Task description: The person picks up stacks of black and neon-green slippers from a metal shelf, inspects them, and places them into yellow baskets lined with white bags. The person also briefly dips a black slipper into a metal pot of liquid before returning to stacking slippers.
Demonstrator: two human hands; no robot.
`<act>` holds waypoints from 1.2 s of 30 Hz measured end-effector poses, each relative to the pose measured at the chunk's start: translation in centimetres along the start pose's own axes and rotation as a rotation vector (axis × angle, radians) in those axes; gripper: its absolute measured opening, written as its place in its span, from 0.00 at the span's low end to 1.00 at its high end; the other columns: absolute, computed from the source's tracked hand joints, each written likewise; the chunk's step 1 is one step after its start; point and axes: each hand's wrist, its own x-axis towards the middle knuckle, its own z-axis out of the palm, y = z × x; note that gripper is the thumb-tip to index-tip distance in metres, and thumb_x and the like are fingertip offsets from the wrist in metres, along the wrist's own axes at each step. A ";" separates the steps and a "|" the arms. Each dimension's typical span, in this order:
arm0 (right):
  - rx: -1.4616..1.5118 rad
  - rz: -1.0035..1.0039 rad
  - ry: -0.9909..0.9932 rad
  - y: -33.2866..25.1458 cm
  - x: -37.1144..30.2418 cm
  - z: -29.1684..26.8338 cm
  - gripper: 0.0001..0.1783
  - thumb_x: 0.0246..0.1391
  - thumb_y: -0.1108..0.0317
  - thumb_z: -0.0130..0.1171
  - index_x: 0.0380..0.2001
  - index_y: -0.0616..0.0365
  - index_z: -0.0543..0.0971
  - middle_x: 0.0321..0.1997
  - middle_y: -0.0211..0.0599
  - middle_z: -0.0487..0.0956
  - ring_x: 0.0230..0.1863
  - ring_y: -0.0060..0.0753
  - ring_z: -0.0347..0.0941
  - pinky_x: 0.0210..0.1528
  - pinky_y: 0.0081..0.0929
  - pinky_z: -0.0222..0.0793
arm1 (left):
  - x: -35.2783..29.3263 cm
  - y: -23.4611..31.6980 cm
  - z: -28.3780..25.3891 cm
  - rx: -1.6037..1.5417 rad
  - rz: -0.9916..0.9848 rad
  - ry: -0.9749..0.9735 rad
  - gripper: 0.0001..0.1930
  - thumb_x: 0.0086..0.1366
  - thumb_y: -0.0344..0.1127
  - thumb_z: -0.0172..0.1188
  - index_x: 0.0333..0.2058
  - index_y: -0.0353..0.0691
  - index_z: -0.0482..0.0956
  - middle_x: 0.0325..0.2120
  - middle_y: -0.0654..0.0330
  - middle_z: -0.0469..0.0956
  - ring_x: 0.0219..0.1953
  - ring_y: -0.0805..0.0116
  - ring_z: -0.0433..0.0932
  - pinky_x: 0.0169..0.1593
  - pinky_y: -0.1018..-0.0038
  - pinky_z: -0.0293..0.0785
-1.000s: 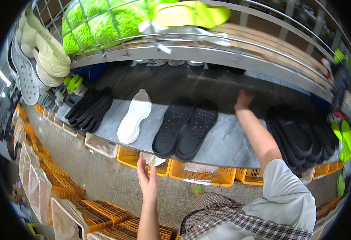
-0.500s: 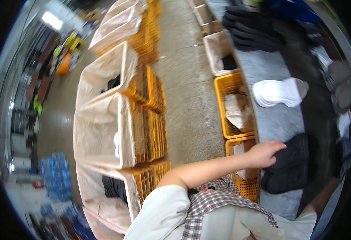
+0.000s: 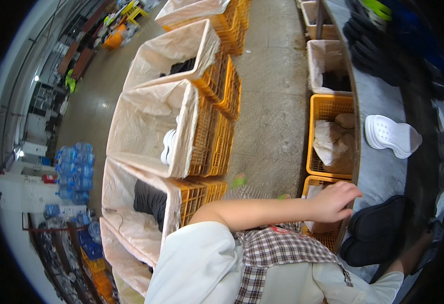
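My left hand hovers at the near edge of the grey bench, its fingers loosely bent and apart, with nothing seen in them. Just right of it lie black shoes, side by side on the bench, apart from the hand. Farther up, a white clog-like shoe with holes in its top rests on the bench. My right hand is at the dark right rim beyond the black shoes. Its fingers are too dark and hidden to make out.
Yellow crates stand under the bench edge, one with crumpled brown paper. On my left runs a row of cloth-lined baskets holding black and white shoes. A black pile lies far along the bench. Water bottles are stacked far left.
My left hand has come off the black shoe and moved left to the bench edge. The whole view has shifted, with the bench now farther right.
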 end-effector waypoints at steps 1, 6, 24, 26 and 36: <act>0.012 0.004 -0.002 -0.3 -0.2 0.1 0.25 0.54 0.59 0.56 0.52 0.58 0.66 0.50 0.46 0.67 0.50 0.46 0.65 0.49 0.44 0.67 | -0.9 -0.5 -0.8 0.005 -0.044 0.011 0.24 0.56 0.35 0.59 0.51 0.37 0.66 0.49 0.50 0.68 0.54 0.50 0.65 0.56 0.61 0.62; 0.115 0.069 -0.042 -2.4 -2.1 0.7 0.25 0.55 0.60 0.55 0.53 0.59 0.65 0.52 0.46 0.66 0.53 0.47 0.63 0.51 0.46 0.66 | -4.9 -3.0 -3.8 0.059 -0.203 0.121 0.22 0.58 0.36 0.56 0.51 0.36 0.66 0.49 0.50 0.69 0.54 0.51 0.66 0.58 0.62 0.62; -0.309 0.290 -0.459 16.9 -60.9 11.4 0.32 0.45 0.73 0.51 0.57 0.67 0.61 0.54 0.52 0.69 0.47 0.39 0.69 0.52 0.35 0.69 | -8.8 -3.7 -14.8 -0.438 -0.157 -0.073 0.31 0.62 0.44 0.58 0.59 0.37 0.58 0.58 0.51 0.60 0.57 0.59 0.65 0.54 0.68 0.68; -0.591 0.264 -0.640 21.8 -65.6 13.4 0.38 0.41 0.72 0.53 0.59 0.66 0.59 0.55 0.52 0.69 0.50 0.39 0.69 0.54 0.33 0.67 | -8.5 -2.9 -15.0 -0.631 -0.134 -0.051 0.34 0.62 0.44 0.58 0.61 0.38 0.53 0.60 0.51 0.57 0.60 0.59 0.63 0.55 0.67 0.67; -1.208 -0.263 -1.305 36.7 -73.4 17.8 0.56 0.37 0.60 0.73 0.60 0.64 0.45 0.64 0.55 0.53 0.63 0.47 0.55 0.62 0.40 0.55 | -9.6 -7.7 -21.5 -1.526 -0.108 0.271 0.26 0.63 0.41 0.58 0.55 0.34 0.62 0.51 0.53 0.70 0.49 0.57 0.74 0.54 0.60 0.72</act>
